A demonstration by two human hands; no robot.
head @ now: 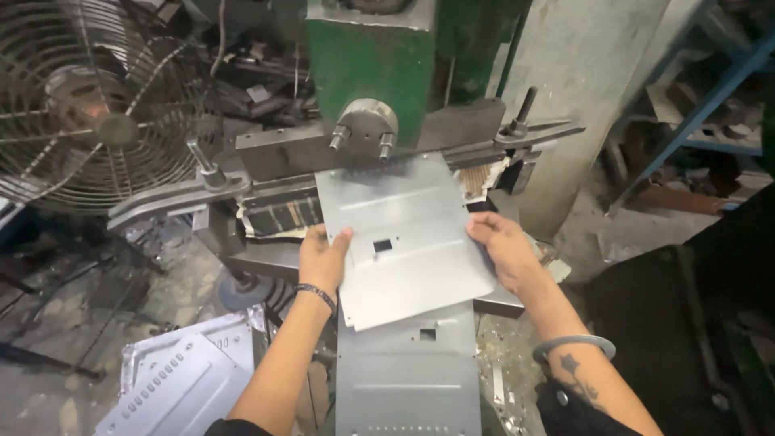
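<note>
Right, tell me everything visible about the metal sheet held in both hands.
The metal sheet is a thin, flat, pale grey rectangular panel with a dull shine, a small rectangular cutout near its middle and tiny holes along its far edge. It lies slightly skewed, its far edge under the green press. The left hand grips its left edge, the right hand its right edge. A similar sheet lies beneath.
</note>
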